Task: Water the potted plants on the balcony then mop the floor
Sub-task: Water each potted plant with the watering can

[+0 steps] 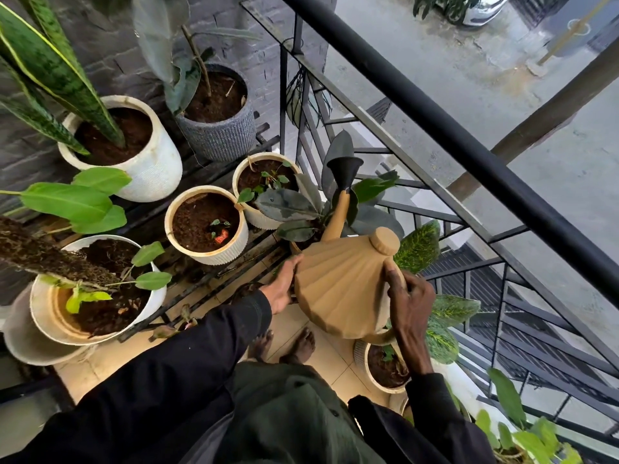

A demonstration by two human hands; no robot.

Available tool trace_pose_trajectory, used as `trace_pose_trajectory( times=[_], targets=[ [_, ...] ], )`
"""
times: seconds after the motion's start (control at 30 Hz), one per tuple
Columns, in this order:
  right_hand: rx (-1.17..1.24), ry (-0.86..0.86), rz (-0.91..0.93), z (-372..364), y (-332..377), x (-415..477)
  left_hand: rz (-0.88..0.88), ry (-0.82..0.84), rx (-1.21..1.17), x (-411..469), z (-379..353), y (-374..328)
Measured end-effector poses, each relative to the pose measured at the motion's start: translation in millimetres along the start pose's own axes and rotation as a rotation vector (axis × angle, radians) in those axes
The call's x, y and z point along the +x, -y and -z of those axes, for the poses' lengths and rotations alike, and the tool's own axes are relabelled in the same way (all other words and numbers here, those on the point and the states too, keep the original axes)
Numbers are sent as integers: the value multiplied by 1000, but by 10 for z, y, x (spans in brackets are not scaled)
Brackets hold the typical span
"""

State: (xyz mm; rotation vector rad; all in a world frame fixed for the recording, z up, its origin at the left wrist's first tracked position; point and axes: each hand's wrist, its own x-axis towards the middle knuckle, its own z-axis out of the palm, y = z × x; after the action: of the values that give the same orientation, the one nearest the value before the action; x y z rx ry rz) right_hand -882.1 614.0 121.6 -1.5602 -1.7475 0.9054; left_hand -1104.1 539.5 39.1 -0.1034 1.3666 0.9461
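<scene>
At frame centre, the tan watering can (338, 289) aims its spout (339, 214) over a dark-leaved plant (291, 205). The right hand (407, 306) curls round the handle (380, 338); the left hand (283, 284), fingers flat, props the ribbed side. It looks stiff and probably water-heavy. Cream pots (221, 257) hold dark soil (197, 222).

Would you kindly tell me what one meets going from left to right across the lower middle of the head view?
large white pot → cream pot with a small seedling → left hand → tan watering can → right hand
</scene>
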Motion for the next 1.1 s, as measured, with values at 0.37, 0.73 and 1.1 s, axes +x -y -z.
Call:
trace_pose_trajectory(
  times=[0.37, 0.73, 1.1],
  targets=[
    [91, 33, 28, 79, 86, -35, -100, -48, 0, -170, -23, -39],
    [146, 98, 132, 37, 353, 5, -119, -56, -128, -241, 103, -228],
    [141, 114, 154, -323, 655, 130, -135, -12, -135, -280, 522, -656]
  ],
)
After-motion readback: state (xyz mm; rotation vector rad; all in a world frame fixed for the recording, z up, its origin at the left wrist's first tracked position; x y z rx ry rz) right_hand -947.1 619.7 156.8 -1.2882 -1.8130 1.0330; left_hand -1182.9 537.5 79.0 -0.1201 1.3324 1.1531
